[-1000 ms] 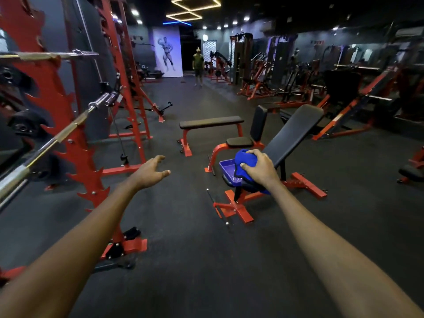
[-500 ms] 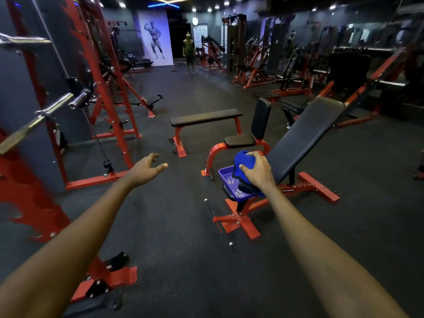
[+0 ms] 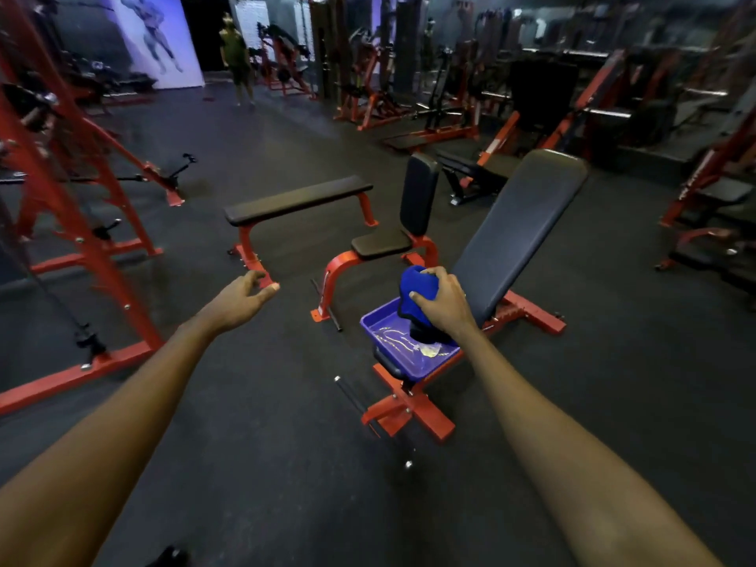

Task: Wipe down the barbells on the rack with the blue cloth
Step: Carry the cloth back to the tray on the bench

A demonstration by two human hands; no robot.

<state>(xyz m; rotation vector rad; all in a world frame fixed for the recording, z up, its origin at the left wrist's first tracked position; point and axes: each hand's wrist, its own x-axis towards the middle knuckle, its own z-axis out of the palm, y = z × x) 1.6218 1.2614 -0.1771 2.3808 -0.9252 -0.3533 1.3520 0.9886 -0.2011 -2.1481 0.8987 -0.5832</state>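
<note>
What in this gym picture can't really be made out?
Head view only.
Part of the blue cloth: hidden under the right hand gripping it.
Contents of the blue tray: wet glints, too small to identify.
The red rack, left: blurred, cut by the edge; no barbell discernible.
The distant person: small, blurred.

**No legible text**

Nothing in this view can be read. The wall poster (image 3: 157, 38) at the far end carries a figure, and any lettering on it is too blurred to make out. Pale marks on the floor of the blue tray (image 3: 392, 333) are too smeared to tell whether they are writing. The red frames and black pads of the gym machines show no legible brand, number or label at this sharpness.
</note>
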